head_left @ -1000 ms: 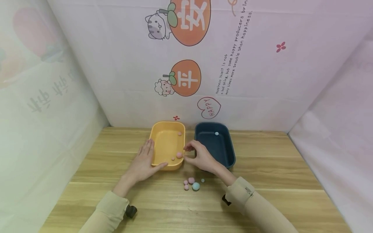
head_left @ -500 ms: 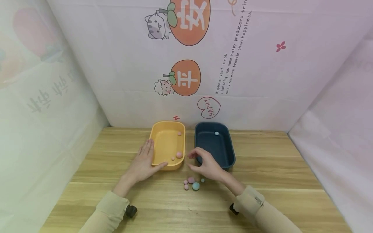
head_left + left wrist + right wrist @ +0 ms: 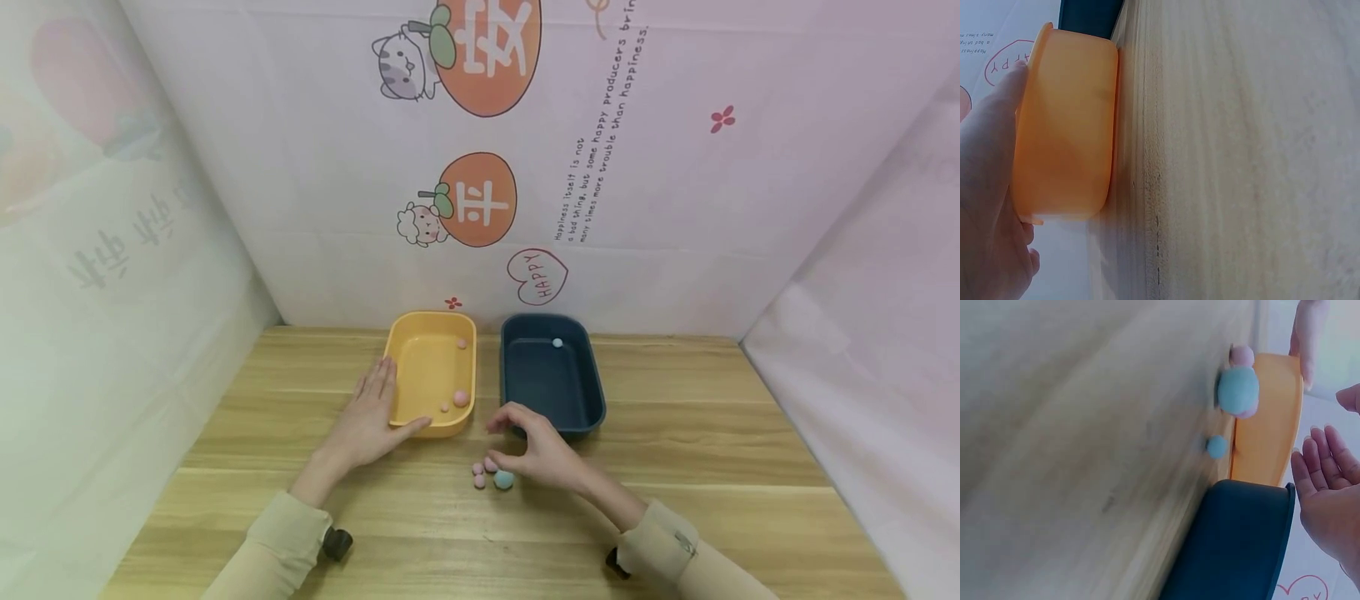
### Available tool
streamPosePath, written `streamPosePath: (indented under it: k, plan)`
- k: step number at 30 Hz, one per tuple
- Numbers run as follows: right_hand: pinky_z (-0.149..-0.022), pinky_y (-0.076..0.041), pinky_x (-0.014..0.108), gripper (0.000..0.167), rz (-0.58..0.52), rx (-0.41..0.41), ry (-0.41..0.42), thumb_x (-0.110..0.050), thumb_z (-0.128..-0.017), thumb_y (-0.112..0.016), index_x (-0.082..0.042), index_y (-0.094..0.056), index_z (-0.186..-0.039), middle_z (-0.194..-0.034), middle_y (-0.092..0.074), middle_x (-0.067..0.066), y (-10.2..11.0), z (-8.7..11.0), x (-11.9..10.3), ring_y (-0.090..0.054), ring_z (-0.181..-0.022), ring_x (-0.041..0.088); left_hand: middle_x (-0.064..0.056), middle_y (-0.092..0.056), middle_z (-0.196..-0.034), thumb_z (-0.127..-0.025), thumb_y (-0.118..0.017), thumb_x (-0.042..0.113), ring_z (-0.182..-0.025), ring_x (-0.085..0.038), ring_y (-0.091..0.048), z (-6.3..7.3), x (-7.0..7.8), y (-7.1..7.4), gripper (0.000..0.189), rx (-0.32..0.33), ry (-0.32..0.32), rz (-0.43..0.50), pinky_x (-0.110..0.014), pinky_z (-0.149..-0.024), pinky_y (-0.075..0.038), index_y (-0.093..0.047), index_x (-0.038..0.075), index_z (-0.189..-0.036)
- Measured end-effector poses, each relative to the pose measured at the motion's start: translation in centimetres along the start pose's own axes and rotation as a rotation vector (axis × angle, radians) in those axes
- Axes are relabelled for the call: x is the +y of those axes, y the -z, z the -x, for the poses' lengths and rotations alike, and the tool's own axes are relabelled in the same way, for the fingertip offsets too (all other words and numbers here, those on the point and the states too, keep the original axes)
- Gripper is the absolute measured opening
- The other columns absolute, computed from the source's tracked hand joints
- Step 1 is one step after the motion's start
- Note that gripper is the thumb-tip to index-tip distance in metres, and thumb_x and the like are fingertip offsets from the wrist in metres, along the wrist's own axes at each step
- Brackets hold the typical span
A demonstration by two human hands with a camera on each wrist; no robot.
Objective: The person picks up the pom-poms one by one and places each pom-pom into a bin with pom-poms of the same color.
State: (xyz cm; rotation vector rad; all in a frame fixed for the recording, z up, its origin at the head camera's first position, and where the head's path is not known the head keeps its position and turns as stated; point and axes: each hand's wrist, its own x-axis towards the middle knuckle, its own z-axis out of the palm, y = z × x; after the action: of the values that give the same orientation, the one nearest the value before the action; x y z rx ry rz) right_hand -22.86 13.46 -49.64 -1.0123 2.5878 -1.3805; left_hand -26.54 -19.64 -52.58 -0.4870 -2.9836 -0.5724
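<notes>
My left hand (image 3: 366,417) rests on the yellow bin (image 3: 423,375), fingers straight along its left rim and thumb over the front rim. Inside that bin lie a larger pink ball (image 3: 461,398) and two small pink ones. My right hand (image 3: 546,450) hovers at the near left corner of the dark blue bin (image 3: 551,379), thumb and fingers apart with nothing between them. Below it on the table sit a larger light blue ball (image 3: 503,480) and several pink balls (image 3: 479,482). A small blue ball (image 3: 1216,447) shows in the right wrist view; the hand hides it from the head view.
One small light blue ball (image 3: 557,342) lies in the far part of the dark blue bin. Both bins stand side by side near a printed white cloth (image 3: 645,275) at the back of the wooden table (image 3: 420,517). More white cloth hangs at both sides.
My right hand has moved from the yellow bin's right rim back toward me and slightly right, over the loose balls, its thumb and fingers spreading wider. The left hand stays put.
</notes>
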Motion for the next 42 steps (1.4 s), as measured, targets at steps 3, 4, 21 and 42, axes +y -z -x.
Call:
streamPosePath:
  k: [3,4,21,42]
  plan:
    - [-0.104,-0.061,0.045,0.028,-0.009,-0.008,-0.001,-0.008,-0.096,-0.084,-0.009,-0.072,-0.122,-0.12,-0.074,0.015,-0.2,0.5,0.1,-0.069,-0.111,0.036,-0.025,-0.006,-0.184,-0.1,-0.056,0.08,-0.173,-0.043,-0.011,0.0,0.1,0.1,0.123,-0.001,0.002,0.006,-0.063,-0.141,-0.017,-0.009,-0.006,-0.174]
    - [-0.104,-0.062,0.044,0.028,-0.008,-0.008,0.0,-0.008,-0.097,-0.084,-0.008,-0.072,-0.122,-0.12,-0.074,0.015,-0.3,0.7,0.2,-0.07,-0.111,0.035,-0.025,-0.006,-0.184,-0.1,-0.057,0.08,-0.173,-0.043,-0.011,0.0,0.1,0.2,0.123,-0.002,0.002,0.008,-0.063,-0.141,-0.016,-0.008,-0.007,-0.173]
    - [-0.11,-0.061,0.053,0.042,-0.039,-0.098,-0.046,-0.014,-0.097,-0.084,-0.001,-0.068,-0.134,-0.133,-0.073,0.015,-0.6,2.4,1.0,-0.072,-0.126,0.035,-0.026,-0.004,-0.184,-0.1,-0.057,0.079,-0.173,-0.043,-0.01,0.0,0.0,0.1,0.123,-0.011,0.003,0.005,-0.064,-0.141,-0.016,-0.007,-0.007,-0.173]
    - [-0.096,-0.06,0.032,0.031,0.092,-0.119,-0.032,-0.007,-0.098,-0.081,-0.002,-0.07,-0.126,-0.119,-0.073,0.007,-2.1,1.9,2.0,-0.067,-0.108,0.016,-0.024,-0.004,-0.185,-0.1,-0.057,0.079,-0.174,-0.041,-0.006,0.0,0.0,0.0,0.123,-0.017,0.003,0.01,-0.064,-0.14,-0.016,-0.006,-0.006,-0.174]
